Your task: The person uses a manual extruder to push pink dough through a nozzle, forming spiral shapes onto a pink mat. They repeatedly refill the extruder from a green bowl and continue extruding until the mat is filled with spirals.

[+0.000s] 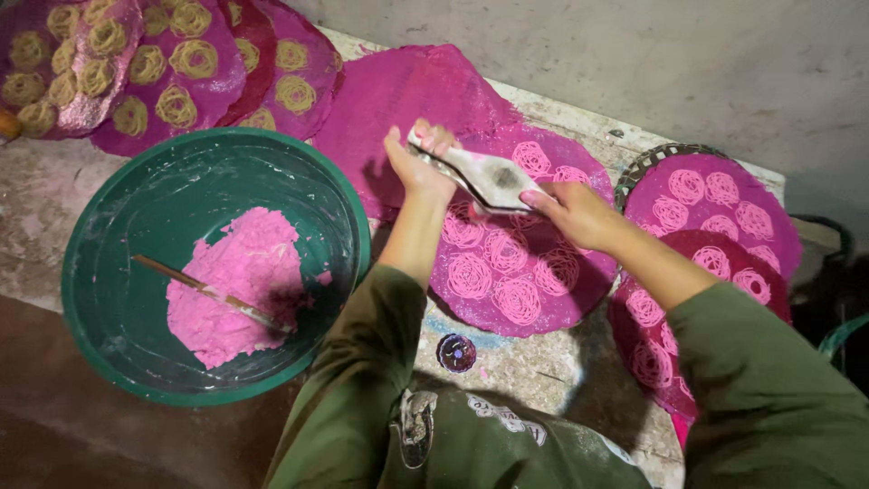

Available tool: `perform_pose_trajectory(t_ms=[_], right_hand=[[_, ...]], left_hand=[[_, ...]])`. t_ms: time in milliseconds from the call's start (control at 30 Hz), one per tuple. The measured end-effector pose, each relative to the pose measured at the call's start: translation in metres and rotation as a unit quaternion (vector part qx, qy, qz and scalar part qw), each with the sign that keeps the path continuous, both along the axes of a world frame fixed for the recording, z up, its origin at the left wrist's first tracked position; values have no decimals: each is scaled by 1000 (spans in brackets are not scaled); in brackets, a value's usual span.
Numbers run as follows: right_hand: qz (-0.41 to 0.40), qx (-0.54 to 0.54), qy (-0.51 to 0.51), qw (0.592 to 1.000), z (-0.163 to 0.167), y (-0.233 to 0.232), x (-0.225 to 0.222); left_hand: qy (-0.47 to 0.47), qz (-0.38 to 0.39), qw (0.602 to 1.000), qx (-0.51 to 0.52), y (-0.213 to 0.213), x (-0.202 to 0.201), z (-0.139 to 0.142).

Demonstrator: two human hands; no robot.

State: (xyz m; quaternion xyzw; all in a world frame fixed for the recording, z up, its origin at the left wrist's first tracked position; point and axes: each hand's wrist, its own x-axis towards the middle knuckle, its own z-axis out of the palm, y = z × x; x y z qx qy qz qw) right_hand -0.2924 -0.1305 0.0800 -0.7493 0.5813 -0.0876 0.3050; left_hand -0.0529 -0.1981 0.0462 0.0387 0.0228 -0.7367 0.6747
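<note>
Both hands grip a flour-dusted metal noodle press (484, 175) above a round magenta mat (579, 281). My left hand (418, 161) clasps the press's far handle end. My right hand (576, 214) holds its near end. Several pink spiral noodle coils (518, 299) lie on the mat under the press. A big green bowl (100, 226) at the left holds a lump of pink dough (244, 285) with a wooden stick (195, 288) lying across it.
More magenta mats with pink coils (715, 204) sit at the right, one on a woven tray. Mats with yellowish coils (172, 68) are stacked at the top left. A small round disc (456, 352) lies on the dusty counter near me. A wall runs behind.
</note>
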Motion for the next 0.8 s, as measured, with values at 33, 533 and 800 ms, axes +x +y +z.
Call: perform_pose_trajectory(t_ms=[33, 533, 800], right_hand=[[8, -31, -22, 999, 0, 0, 1], [-44, -42, -142, 988, 2, 33, 21], [-73, -99, -148, 981, 15, 72, 53]], left_hand=[[6, -5, 999, -36, -3, 3, 7], [-509, -294, 806, 72, 51, 7, -8], [-520, -276, 806, 59, 87, 28, -3]])
